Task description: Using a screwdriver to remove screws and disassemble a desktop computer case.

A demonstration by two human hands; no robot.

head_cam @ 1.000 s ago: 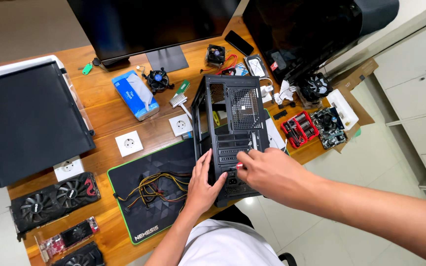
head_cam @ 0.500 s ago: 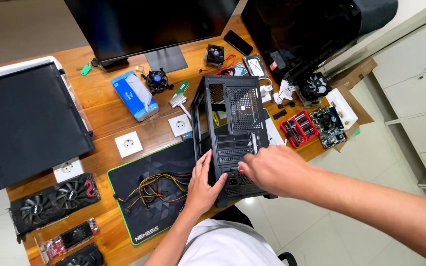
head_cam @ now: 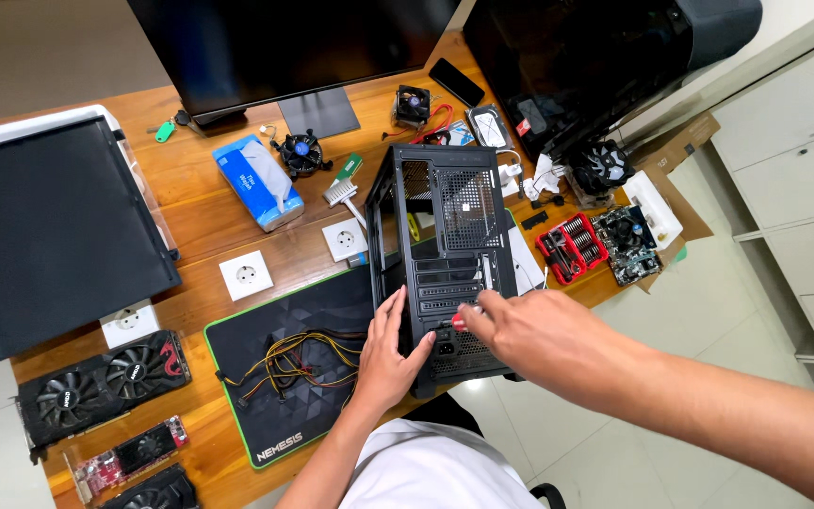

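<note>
Standing upright on the near edge of a wooden desk (head_cam: 190,188), a black PC case (head_cam: 445,254) has its rear panel turned toward the person. The left hand (head_cam: 390,353) lies flat and open against the case's near left corner, fingers spread, steadying it rather than gripping. The right hand (head_cam: 529,335) reaches in from the right with fingers pinched around a red-handled tool (head_cam: 460,320), only partly seen, whose tip sits at the lower rear panel, just above the power supply opening.

Left of the case lies a black mat (head_cam: 266,377) with a green edge, and on it a bundle of yellow and black cables (head_cam: 299,363). Far left sits a large dark side panel (head_cam: 49,231). Graphics cards (head_cam: 96,382) lie at the near left corner. Two white sockets (head_cam: 247,275) rest between the mat and a blue tissue box (head_cam: 258,181), with a third near the left edge. A cooler fan (head_cam: 301,151) sits by the foot of a monitor (head_cam: 284,38). Right of the case are a red bit set (head_cam: 572,250) and a motherboard (head_cam: 626,243), just beside each other.
</note>
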